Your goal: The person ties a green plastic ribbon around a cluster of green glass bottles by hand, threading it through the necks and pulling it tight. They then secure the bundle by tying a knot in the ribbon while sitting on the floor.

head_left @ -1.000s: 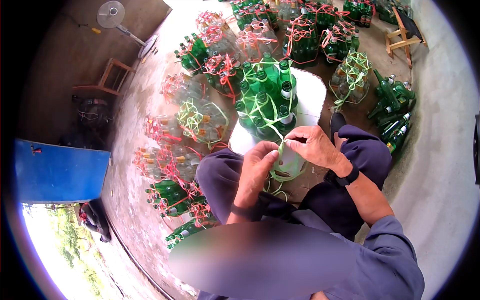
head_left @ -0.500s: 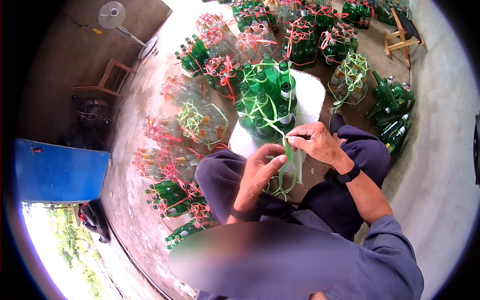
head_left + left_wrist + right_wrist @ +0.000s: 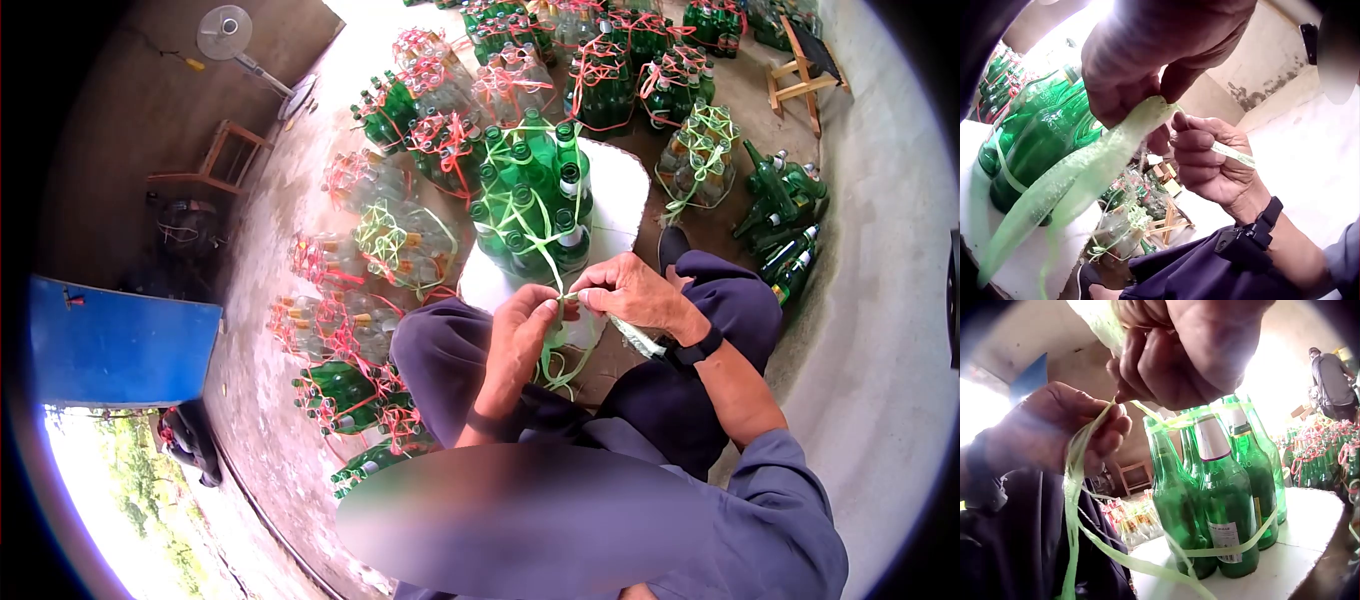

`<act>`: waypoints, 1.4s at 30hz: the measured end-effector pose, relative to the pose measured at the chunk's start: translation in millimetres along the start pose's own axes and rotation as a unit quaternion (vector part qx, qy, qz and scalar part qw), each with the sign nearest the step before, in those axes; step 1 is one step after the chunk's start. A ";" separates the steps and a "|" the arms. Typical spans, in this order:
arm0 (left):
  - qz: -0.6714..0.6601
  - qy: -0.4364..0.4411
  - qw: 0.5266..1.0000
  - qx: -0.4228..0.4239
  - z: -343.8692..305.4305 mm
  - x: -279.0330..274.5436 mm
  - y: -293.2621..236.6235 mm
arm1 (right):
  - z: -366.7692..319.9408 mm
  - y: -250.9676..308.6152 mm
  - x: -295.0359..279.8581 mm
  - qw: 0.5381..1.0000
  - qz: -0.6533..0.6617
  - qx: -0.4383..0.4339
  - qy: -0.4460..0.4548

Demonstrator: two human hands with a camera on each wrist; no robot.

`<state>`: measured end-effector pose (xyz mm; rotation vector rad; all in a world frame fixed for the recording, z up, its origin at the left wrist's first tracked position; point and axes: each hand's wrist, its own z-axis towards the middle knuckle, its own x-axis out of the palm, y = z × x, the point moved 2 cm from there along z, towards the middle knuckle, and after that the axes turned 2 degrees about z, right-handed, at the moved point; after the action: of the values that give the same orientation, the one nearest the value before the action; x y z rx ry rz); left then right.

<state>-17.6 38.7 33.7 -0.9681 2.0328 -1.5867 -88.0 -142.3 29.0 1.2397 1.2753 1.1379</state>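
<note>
Green bottles (image 3: 530,200) stand in a cluster on a white board (image 3: 615,190), with pale green strap (image 3: 545,245) laced over their necks and, in the right wrist view, round their lower sides. Just in front of the cluster, the left hand (image 3: 515,335) pinches the strap between thumb and fingers. Close against it, the right hand (image 3: 640,297) pinches the same strap, its other fingers curled; a strip of strap (image 3: 1233,154) passes out through that hand in the left wrist view. Loose lengths (image 3: 1072,506) hang below the left hand.
Bundles of clear and green bottles in red strap (image 3: 365,320) cover the floor left and ahead. Loose green bottles (image 3: 790,210) lie at right near the wall, below a wooden stool (image 3: 805,80). A fan (image 3: 223,33) and a blue panel (image 3: 125,340) are at left. Another person (image 3: 1333,381) stands in the background.
The left hand has closed in on the right and now pinches the strap beside it. A strip of strap has swung out beneath the right hand toward its wrist.
</note>
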 end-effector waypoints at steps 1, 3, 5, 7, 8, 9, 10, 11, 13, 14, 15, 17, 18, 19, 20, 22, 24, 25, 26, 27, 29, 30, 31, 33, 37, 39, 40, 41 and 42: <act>0.028 -0.015 0.999 -0.012 0.6 -0.5 -0.8 | -0.3 0.8 -0.6 1.000 0.000 0.000 0.000; 0.055 -0.030 0.998 -0.024 1.2 -2.2 2.0 | -0.1 2.0 -1.3 1.000 -0.007 -0.009 -0.012; 0.065 -0.054 0.996 0.026 4.7 -5.2 12.4 | 0.6 -1.9 -3.2 1.000 -0.012 -0.011 -0.016; 0.047 -0.064 0.995 0.052 9.2 -7.3 23.2 | 1.3 -5.0 -4.6 1.000 -0.016 -0.012 -0.019; 0.029 -0.074 0.994 0.078 10.5 -9.2 27.4 | 1.7 -5.7 -4.9 0.999 -0.021 -0.017 -0.020; 0.029 -0.074 0.994 0.078 11.0 -10.0 28.3 | 2.1 -5.9 -5.2 0.999 -0.026 -0.021 -0.022; 0.038 -0.080 0.992 0.090 11.2 -10.8 28.6 | 2.4 -6.1 -5.5 0.999 -0.025 -0.021 -0.021; 0.048 -0.085 0.990 0.101 11.1 -11.4 28.7 | 2.6 -6.3 -6.0 0.999 -0.024 -0.016 -0.020; 0.055 -0.082 0.992 0.073 6.8 -10.2 20.1 | 2.5 -4.8 -7.7 1.000 -0.023 -0.010 -0.018; 0.063 -0.079 0.994 0.045 4.8 -9.5 17.1 | 1.5 -2.0 -8.9 1.000 -0.016 -0.002 -0.018; 0.063 -0.079 0.994 0.045 3.7 -9.0 16.1 | 0.7 -0.3 -9.8 1.000 -0.010 0.007 -0.017; 0.092 -0.074 0.992 0.048 2.6 -7.2 15.4 | -0.1 0.6 -11.8 1.000 -0.013 0.011 -0.013; 0.092 -0.074 0.992 0.048 3.3 -6.9 17.8 | -0.8 0.4 -12.5 1.000 -0.015 0.015 -0.009; 0.075 -0.068 0.993 0.064 4.5 -6.8 21.4 | -1.9 -0.6 -13.3 1.000 -0.015 0.015 -0.009; 0.059 -0.063 0.993 0.080 5.2 -6.8 23.0 | -2.8 -2.5 -13.7 1.000 -0.024 0.016 0.003; 0.055 -0.054 0.995 0.065 4.4 -7.5 22.6 | -2.6 -7.7 -11.2 0.999 -0.032 0.017 0.015; 0.051 -0.045 0.996 0.050 3.3 -7.1 23.4 | -3.3 -10.0 -7.1 0.992 -0.088 -0.089 -0.023; 0.052 -0.041 0.997 0.044 3.2 -6.3 24.1 | -3.7 -10.5 -5.3 0.992 -0.088 -0.089 -0.023; 0.053 -0.037 0.997 0.039 3.2 -5.3 24.6 | -3.2 -10.7 -3.3 0.995 -0.055 -0.076 -0.028; 0.052 -0.037 0.997 0.038 2.8 -3.5 23.9 | -2.6 -11.0 -1.6 0.997 -0.022 -0.064 -0.034; 0.032 -0.033 0.998 0.036 1.9 0.6 21.1 | -2.0 -11.7 1.7 0.999 -0.018 -0.039 -0.022; 0.032 -0.033 0.998 0.036 2.0 0.7 21.0 | -1.6 -12.5 3.4 1.000 -0.013 -0.015 -0.010; 0.027 -0.029 0.999 0.028 2.0 0.8 21.5 | -1.5 -11.5 4.5 1.000 -0.013 -0.014 -0.009; 0.021 -0.027 0.999 0.020 2.2 0.2 22.4 | -1.5 -8.3 6.5 1.000 0.018 -0.014 -0.004; 0.020 -0.029 0.999 0.009 3.8 -0.6 22.8 | -2.1 -5.0 10.1 0.999 0.027 0.010 -0.016; 0.025 -0.029 0.999 0.007 3.8 -0.1 20.8 | -1.7 -3.8 10.8 0.999 -0.009 0.009 -0.044; 0.008 -0.036 0.999 -0.003 2.8 0.7 18.8 | -0.9 -4.4 10.9 0.999 -0.009 0.010 -0.044; -0.009 -0.042 0.999 -0.013 2.2 1.4 17.3 | 0.0 -4.0 10.2 0.997 -0.047 -0.022 -0.056; -0.010 -0.042 0.999 -0.014 2.0 1.9 15.8 | 0.8 -3.7 9.9 0.993 -0.084 -0.055 -0.068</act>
<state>-22.0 37.9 18.3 -1.0502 1.9997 -1.5036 -87.4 -132.6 24.9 1.0875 1.1756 0.9730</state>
